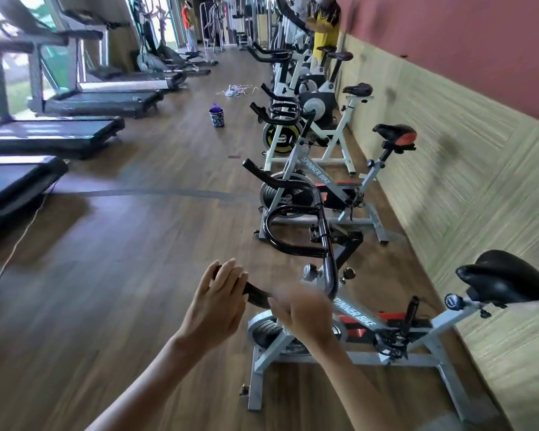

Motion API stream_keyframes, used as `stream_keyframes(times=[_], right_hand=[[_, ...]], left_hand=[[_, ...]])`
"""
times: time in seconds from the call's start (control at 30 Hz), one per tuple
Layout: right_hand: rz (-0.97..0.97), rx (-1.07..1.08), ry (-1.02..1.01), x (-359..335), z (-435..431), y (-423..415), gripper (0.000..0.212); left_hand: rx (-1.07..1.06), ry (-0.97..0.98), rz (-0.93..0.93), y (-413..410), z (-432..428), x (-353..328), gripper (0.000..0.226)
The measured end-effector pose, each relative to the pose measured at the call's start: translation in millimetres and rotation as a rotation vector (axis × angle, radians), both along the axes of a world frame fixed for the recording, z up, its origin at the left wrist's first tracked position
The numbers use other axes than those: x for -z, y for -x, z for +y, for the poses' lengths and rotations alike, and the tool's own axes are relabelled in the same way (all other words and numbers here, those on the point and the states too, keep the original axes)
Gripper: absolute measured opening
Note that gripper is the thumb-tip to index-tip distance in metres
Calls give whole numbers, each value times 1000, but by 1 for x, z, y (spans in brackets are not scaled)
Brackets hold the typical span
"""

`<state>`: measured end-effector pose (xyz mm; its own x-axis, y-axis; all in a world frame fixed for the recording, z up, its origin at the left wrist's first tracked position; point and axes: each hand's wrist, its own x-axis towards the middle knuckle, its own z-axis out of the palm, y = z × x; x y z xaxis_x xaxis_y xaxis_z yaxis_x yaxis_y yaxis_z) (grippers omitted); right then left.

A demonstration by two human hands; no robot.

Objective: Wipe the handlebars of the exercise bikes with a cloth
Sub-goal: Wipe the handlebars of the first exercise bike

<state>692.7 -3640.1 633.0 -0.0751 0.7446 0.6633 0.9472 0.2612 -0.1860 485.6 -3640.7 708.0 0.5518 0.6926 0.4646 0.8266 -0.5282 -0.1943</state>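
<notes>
**Figure. Wiping the near grip of the nearest exercise bike.** The nearest exercise bike [364, 321] stands at the near right on the wooden floor [122, 275], at the near end of a row of bikes along the right wall. Its black handlebar [255, 295] reaches toward the viewer, and the near-left grip runs between the two hands.

The left hand [218, 301] lies at the free end of the grip with its fingers straight and together, touching the grip rather than wrapping it. The right hand [302, 315] sits farther along the same grip, toward the stem. It is smeared by motion, so it cannot be told whether its fingers close around the bar. A pale frayed strip just under that hand is probably the cloth [283, 325], though the blur prevents certainty.

The step in hand appears to be wiping this grip. To do it well:
- The left hand steadies the bar end.
- The right hand folds the cloth fully round the grip and draws it along the whole length, turning to reach the underside.
- The stroke then carries on to the central loop [266, 227] and the far grip, which lie beyond both hands.
- Moderate pressure should suffice, since a hard sideways push could rock the light frame.

The next bike [311, 181] stands just beyond in the row. A small purple container [217, 115] stands on the floor, far and to the left of the row.
</notes>
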Motion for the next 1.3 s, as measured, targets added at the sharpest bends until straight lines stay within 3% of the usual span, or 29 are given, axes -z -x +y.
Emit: stream_keyframes(times=[0.2,0.27,0.4,0.57,0.73,1.0,1.3], right_hand=[[197,-153,-271,-16,-4,-13,23],[248,-150,-244,-23,-11,-6,21],[324,-174,-171,-31,-45,28,37],[345,-221,84,-2,-80,107,41],[290,-179,141,17,-63,191,45],[327,-13,173,9,-8,289,47],[409,220,59,-11,119,291,35]], left_hand=[[-7,87,-332,6,-39,19,39],[-48,145,-385,18,-48,31,38],[-48,228,-428,50,-58,51,31],[-83,383,-376,120,-69,81,27],[-136,511,-352,216,-58,96,26],[-81,493,-356,319,20,78,26],[132,465,-334,316,176,70,22]])
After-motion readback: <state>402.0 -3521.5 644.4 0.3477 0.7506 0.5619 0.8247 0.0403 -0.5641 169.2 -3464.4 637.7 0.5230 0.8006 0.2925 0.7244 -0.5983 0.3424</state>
